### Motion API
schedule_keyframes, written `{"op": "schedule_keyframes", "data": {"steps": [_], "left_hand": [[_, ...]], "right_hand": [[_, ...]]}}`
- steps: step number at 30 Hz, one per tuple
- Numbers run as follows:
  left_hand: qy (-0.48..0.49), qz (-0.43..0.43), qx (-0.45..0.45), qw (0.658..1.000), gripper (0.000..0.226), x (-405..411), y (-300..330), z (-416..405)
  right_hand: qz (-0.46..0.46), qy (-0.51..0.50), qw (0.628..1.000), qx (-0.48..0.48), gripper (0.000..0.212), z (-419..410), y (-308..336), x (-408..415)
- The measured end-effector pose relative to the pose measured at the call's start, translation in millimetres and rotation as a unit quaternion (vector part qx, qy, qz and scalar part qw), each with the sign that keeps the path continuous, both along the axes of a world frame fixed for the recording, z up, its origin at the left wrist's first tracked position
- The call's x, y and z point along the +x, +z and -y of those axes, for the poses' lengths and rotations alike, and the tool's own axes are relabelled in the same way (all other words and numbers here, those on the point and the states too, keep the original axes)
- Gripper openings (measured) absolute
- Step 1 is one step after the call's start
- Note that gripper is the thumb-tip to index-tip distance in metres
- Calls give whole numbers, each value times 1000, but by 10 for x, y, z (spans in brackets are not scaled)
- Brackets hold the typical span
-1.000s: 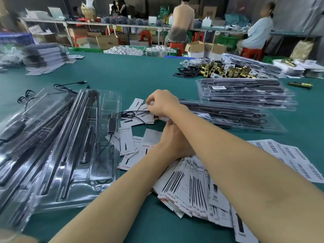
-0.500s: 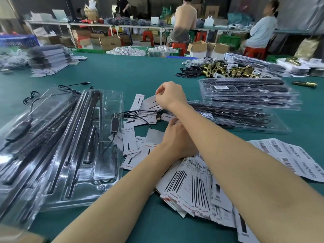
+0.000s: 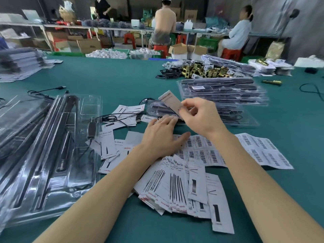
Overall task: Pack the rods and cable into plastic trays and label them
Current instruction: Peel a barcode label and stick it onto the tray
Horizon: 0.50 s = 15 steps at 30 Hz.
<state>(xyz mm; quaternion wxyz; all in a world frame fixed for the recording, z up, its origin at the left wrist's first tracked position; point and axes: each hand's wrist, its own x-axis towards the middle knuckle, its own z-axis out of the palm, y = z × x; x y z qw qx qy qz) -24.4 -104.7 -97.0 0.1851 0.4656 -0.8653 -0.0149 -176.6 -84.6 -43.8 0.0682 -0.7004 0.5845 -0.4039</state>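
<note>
Right hand (image 3: 201, 118) uncrossed from over the left since earlier, now lifted, fingers (image 3: 188, 106) pinching one label card (image 3: 171, 102) above the surface (image 3: 114, 79). Left hand (image 3: 163, 135) flat, fingers straight, pressing one packed tray (image 3: 245, 120) at centre. Second tray (image 3: 52, 146) with rods and cable (image 3: 91, 128) left. One tray stack (image 3: 222, 92) far right. Two barcode sheets (image 3: 263, 149) right; card count unclear.

"Grow Light" on paper card (image 3: 169, 100)

Right hand (image 3: 198, 118) pinches a label card (image 3: 171, 102) (left hand (image 3: 162, 135) flat).
</note>
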Motion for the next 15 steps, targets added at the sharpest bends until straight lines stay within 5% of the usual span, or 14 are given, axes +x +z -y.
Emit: {"op": "schedule_keyframes", "data": {"steps": [4, 15], "left_hand": [[8, -5, -2, 1000, 72, -14, 0, -10], [27, 9, 24, 999, 71, 10, 11, -4]], "right_hand": [[-101, 4, 995, 7, 19, -66, -105, -106], [-123, -67, 987, -77, 6, -85, -262, -44]]}}
